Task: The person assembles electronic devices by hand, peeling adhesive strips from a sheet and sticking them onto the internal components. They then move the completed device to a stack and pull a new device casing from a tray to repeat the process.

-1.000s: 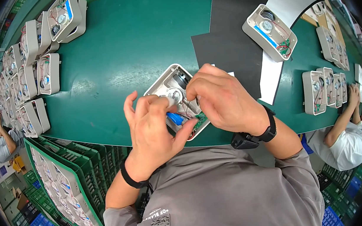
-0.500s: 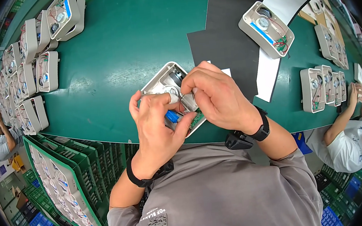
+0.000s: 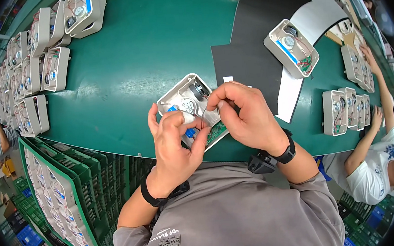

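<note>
An open white plastic housing [image 3: 169, 100] lies tilted on the green table in front of me. It holds a round speaker [image 3: 188, 106], a black round part [image 3: 198, 89], a blue block and a green circuit board [image 3: 216, 131]. My left hand [image 3: 172, 142], with white tape on one finger, pinches thin wires [image 3: 204, 117] over the housing. From the other side my right hand [image 3: 248, 117] grips the same wires between thumb and index finger near the black part. My fingers hide the wire ends and part of the blue block.
Another open housing [image 3: 292, 50] stands on black sheets [image 3: 243, 61] to the right. Several more housings [image 3: 56, 65] are stacked at the left, and a row [image 3: 334, 112] stands at the far right beside a co-worker's arm [image 3: 365, 142]. Green crates [image 3: 90, 176] stand below the table's left edge.
The view has shifted, so the table and housings sit lower. My right hand has drawn slightly back, baring more of the black part and wires. At the right, a co-worker's arm now reaches farther forward.
</note>
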Motion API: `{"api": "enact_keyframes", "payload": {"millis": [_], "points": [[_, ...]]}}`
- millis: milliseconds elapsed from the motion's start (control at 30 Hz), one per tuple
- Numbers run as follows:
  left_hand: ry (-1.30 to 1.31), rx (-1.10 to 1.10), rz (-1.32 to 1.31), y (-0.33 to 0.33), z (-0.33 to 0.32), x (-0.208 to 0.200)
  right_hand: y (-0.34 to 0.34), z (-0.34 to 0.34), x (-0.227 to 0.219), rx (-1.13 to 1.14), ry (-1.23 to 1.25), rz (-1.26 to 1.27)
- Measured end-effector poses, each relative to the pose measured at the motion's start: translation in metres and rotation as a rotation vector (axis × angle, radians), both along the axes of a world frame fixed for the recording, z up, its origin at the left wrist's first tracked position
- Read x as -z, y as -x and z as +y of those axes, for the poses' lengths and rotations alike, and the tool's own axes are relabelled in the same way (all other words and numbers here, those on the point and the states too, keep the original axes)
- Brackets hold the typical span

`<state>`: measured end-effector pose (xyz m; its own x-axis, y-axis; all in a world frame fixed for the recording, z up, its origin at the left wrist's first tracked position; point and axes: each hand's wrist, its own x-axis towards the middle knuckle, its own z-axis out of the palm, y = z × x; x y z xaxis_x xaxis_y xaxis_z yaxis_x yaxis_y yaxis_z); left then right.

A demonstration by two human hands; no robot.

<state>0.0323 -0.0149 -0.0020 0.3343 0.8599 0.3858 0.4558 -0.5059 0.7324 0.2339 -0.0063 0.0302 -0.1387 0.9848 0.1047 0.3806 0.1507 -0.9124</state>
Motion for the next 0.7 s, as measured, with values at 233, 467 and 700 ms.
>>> {"api": "enact_keyframes", "payload": {"millis": [233, 467, 700], "points": [[0.113, 0.050, 0.009, 0.003, 0.001, -0.009, 0.012, -0.003, 0.001, 0.027, -0.232, -0.225], [0.176, 0.015, -0.064, 0.001, 0.001, -0.008, 0.015, -0.004, 0.002, -0.027, -0.370, -0.351], [0.153, 0.003, -0.048, -0.002, 0.000, -0.005, 0.016, -0.009, 0.005, -0.005, -0.432, -0.333]]}}
